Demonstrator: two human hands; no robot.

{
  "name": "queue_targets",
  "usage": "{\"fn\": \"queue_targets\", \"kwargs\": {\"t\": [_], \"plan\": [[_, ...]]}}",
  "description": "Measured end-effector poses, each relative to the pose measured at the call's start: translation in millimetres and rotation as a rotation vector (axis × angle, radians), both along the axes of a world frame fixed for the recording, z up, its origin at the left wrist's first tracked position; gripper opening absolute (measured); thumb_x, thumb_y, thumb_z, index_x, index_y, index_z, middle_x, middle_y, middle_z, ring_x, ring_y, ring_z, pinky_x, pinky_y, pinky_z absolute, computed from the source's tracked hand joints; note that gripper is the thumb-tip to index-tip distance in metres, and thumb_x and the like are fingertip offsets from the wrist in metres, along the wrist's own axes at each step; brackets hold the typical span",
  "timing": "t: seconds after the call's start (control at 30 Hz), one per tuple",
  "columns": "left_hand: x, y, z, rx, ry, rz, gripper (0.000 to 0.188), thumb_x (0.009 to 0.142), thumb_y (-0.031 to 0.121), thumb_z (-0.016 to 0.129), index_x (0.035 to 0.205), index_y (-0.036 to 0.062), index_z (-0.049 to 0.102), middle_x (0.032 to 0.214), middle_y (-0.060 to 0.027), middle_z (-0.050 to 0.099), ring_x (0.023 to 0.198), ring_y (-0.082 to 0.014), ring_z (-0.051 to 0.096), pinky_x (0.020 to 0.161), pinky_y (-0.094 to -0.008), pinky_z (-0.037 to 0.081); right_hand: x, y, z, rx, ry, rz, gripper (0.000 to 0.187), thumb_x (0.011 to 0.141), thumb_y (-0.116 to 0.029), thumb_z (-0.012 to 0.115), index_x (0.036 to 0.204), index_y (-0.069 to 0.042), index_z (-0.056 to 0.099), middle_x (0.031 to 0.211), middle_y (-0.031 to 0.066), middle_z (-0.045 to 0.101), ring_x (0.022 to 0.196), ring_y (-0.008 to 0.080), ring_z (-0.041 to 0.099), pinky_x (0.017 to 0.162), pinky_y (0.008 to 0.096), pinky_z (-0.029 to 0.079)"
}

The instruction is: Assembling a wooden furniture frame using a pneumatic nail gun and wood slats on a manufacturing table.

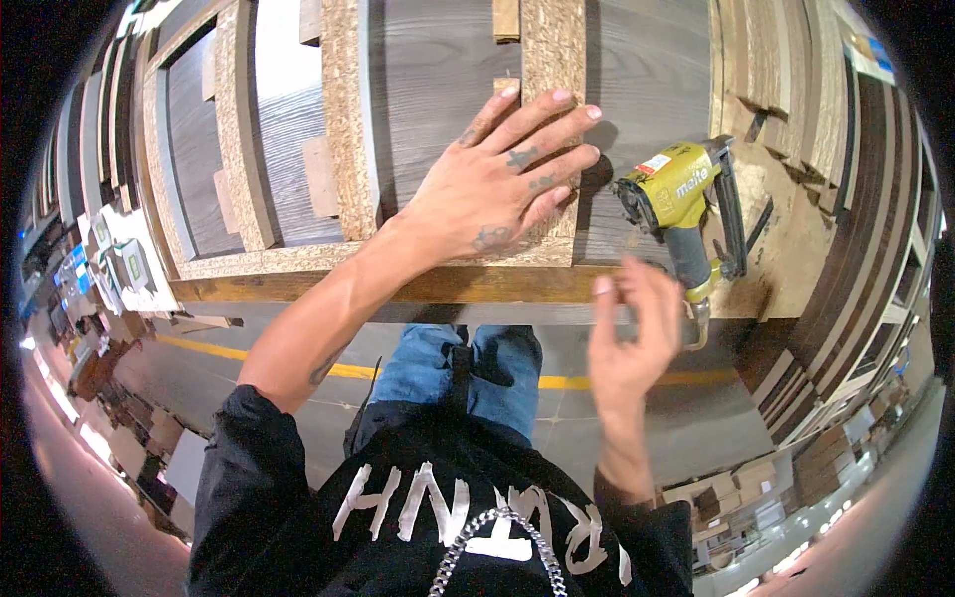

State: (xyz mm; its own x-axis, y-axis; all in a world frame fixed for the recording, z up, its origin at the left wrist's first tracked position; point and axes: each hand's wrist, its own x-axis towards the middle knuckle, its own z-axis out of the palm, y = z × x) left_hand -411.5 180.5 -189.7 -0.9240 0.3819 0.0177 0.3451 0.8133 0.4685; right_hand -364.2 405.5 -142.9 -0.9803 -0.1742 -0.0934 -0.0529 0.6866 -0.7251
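My left hand (pixel 507 184) lies flat, fingers stretched, across the rightmost upright chipboard strip (pixel 553 50) of a slatted frame (pixel 348 129) on the workbench. Beneath the frame are dark grey wood-grain panels (pixel 448 90). My right hand (pixel 637 338) hovers at the bench's front edge, slightly blurred, thumb and fingers apart with nothing visible in them. Just beyond it, a yellow and black nail gun (pixel 681 189) rests on the bench, its grip close to my fingertips. Small chipboard blocks (pixel 506 20) sit against the strips, one partly hidden by my left hand.
Stacked wooden strips (pixel 796 60) lie at the bench's far right. An air hose fitting (pixel 699 318) hangs from the nail gun over the front edge. Boards lean in racks (pixel 865 298) on the right. A yellow line (pixel 567 382) crosses the floor below.
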Motion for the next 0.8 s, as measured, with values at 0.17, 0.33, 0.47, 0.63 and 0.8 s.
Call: {"fn": "queue_targets", "kwargs": {"t": [0.17,0.33,0.47,0.63,0.8], "plan": [[-4.0,4.2,-1.2,-0.006,0.016,-0.003,0.045,0.097,0.025,0.054,0.142,0.0218,0.051,0.161,-0.0011,0.030,0.149,-0.0248,0.024,0.122,-0.0489,0.018,3.1,-35.6,-12.7,-0.053,-0.109,-0.045,0.037,0.083,-0.012,0.077,0.115,0.001,0.066,0.108,0.0152,0.061,0.097,0.0320,0.058,0.082,0.0407,0.049],[-3.9,3.8,-4.9,0.031,0.046,0.005,0.046,0.094,0.022,0.057,0.140,0.0212,0.053,0.159,-0.0018,0.033,0.148,-0.0271,0.027,0.120,-0.0508,0.022,0.0,-41.2,-12.2,0.000,-0.115,-0.071,0.037,0.081,-0.013,0.078,0.113,0.001,0.066,0.105,0.0151,0.060,0.093,0.0335,0.057,0.081,0.0426,0.048],[-4.6,3.9,-4.0,0.055,0.051,0.006,0.047,0.092,0.018,0.059,0.138,0.0201,0.055,0.158,-0.0022,0.036,0.147,-0.0284,0.029,0.119,-0.0519,0.023,0.3,-38.6,-16.3,-0.044,-0.171,-0.088,0.038,0.078,-0.013,0.081,0.111,0.001,0.066,0.105,0.0143,0.060,0.094,0.0338,0.057,0.081,0.0429,0.048],[-4.2,1.6,-3.5,0.070,0.026,0.006,0.047,0.091,0.016,0.059,0.137,0.0199,0.055,0.157,-0.0025,0.037,0.147,-0.0291,0.030,0.119,-0.0523,0.023,-4.2,-42.4,-9.4,0.068,-0.121,-0.032,0.040,0.075,-0.015,0.083,0.108,0.001,0.067,0.101,0.0134,0.061,0.093,0.0328,0.058,0.079,0.0417,0.048],[-5.4,3.3,-3.9,0.068,0.042,0.003,0.046,0.092,0.017,0.059,0.138,0.0201,0.055,0.157,-0.0031,0.037,0.147,-0.0292,0.029,0.120,-0.0524,0.021,-4.8,-37.1,-13.0,0.006,-0.140,-0.073,0.042,0.072,-0.016,0.085,0.107,-0.001,0.069,0.101,0.0119,0.065,0.089,0.0318,0.058,0.077,0.0406,0.049]]}}
